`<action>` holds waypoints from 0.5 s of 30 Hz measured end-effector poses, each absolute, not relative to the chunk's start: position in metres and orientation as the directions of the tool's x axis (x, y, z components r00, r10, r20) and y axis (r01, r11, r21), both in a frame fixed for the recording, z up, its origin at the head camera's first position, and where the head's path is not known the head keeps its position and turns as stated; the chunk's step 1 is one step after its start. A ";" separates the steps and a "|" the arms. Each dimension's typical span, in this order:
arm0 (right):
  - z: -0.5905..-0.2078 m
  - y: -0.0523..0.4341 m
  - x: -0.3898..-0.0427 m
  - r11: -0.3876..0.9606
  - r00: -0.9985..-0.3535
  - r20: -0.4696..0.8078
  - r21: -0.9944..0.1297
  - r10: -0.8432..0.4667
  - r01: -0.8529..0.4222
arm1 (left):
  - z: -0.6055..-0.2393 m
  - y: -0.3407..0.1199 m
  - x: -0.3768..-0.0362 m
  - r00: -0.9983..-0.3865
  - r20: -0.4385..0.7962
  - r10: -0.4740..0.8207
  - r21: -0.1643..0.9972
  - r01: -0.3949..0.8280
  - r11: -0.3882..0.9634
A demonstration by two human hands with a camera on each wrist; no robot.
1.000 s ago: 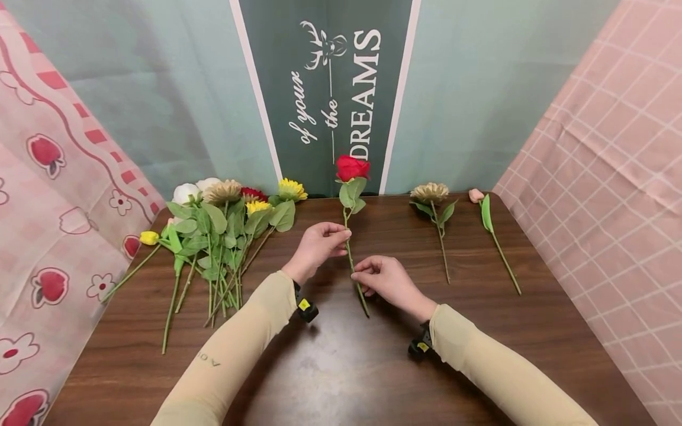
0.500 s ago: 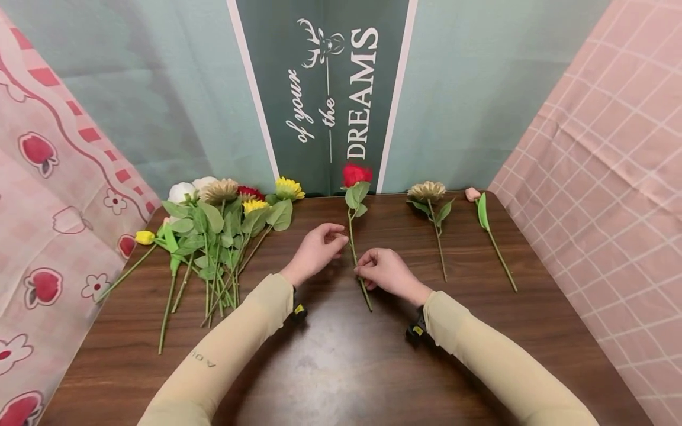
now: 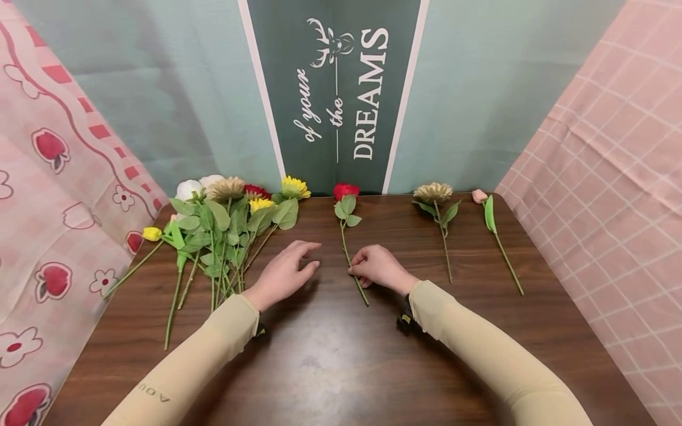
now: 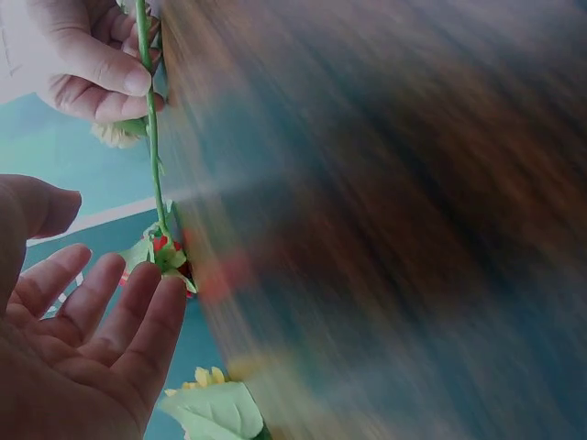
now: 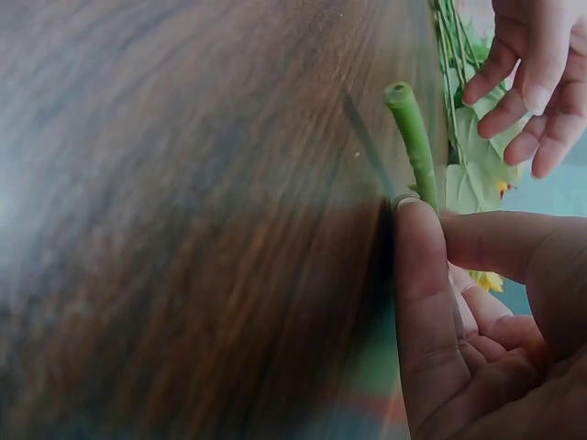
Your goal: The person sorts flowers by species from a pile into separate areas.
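Note:
A red rose [image 3: 346, 190] with green leaves lies at the middle of the table's far edge, its stem running toward the front. My right hand [image 3: 380, 267] pinches the lower stem between thumb and forefinger; the cut stem end [image 5: 413, 137] sticks out past those fingers in the right wrist view. Left of the rose, my left hand [image 3: 288, 269] hovers apart from it with loose fingers and holds nothing. In the left wrist view the left palm [image 4: 83, 357] is spread, with the rose head [image 4: 168, 257] beyond its fingertips.
A pile of mixed flowers [image 3: 218, 225] lies at the left, with white, beige, red and yellow heads and a yellow tulip [image 3: 152, 234]. At the right are a beige flower [image 3: 433, 193] and a pink tulip [image 3: 479, 196]. Fabric curtains [image 3: 597, 148] hang around the brown table [image 3: 341, 367].
The left hand has let go of the rose stem and moved left toward the pile. The rose head has come down to the table's far edge, while the right hand keeps its pinch.

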State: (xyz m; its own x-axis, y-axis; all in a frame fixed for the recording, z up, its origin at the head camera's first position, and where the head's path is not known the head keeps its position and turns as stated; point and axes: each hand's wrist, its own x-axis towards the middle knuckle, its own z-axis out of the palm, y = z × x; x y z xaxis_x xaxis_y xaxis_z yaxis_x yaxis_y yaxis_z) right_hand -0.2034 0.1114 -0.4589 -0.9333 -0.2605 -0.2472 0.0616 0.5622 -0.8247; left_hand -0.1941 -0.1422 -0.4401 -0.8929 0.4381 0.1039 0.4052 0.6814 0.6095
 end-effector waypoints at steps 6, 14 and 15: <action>-0.459 0.111 -0.202 0.600 -0.943 -0.240 -0.798 -0.231 0.056 | -0.443 -0.147 -0.195 -0.895 0.089 0.436 0.604 0.397 0.691; -0.461 0.118 -0.201 0.599 -0.949 -0.221 -0.800 -0.224 0.045 | -0.449 -0.149 -0.194 -0.892 0.083 0.445 0.596 0.402 0.695; -0.461 0.119 -0.201 0.599 -0.950 -0.217 -0.799 -0.224 0.041 | -0.449 -0.149 -0.194 -0.891 0.084 0.446 0.592 0.405 0.696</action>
State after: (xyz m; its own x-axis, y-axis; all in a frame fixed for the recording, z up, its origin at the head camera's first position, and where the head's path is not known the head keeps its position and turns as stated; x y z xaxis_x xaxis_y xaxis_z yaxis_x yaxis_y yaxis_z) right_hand -0.2006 0.1189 -0.4610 -0.9500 -0.2243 -0.2172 0.0412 0.5994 -0.7994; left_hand -0.1943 -0.1488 -0.4490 -0.8909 0.4463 0.0842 0.4049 0.6965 0.5925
